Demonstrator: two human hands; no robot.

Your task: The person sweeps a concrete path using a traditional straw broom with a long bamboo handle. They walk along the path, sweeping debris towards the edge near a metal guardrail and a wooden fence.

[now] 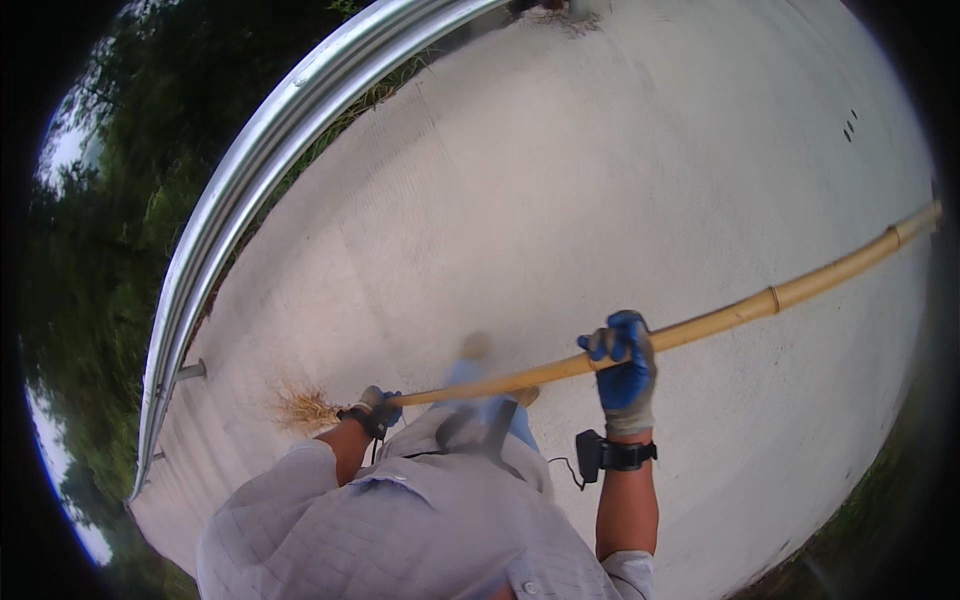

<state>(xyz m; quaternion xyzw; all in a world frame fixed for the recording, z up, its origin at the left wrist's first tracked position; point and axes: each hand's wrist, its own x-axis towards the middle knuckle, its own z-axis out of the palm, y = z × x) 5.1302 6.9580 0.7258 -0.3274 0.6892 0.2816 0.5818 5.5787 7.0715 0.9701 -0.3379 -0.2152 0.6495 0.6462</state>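
Note:
A long, jointed bamboo pole (720, 321) slants across in front of me, its right end reaching the picture's rim. My right hand (626, 375), in a blue and grey work glove, is wrapped around the pole's middle part. Farther left, my left hand (381, 405) grips the narrower part of the pole, wearing a similar glove. Beyond the left hand, in line with the pole, spreads a tuft of straw-coloured twigs (304, 406), like a broom head. The join between tuft and pole is hidden by the left hand and wrist.
Pale concrete pavement (510, 210) lies underfoot. A metal guardrail (247, 157) curves along the left, with grass and trees (97, 247) behind it. Dry debris (562, 21) lies at the top by the rail. My shoe (474, 346) is blurred below the pole.

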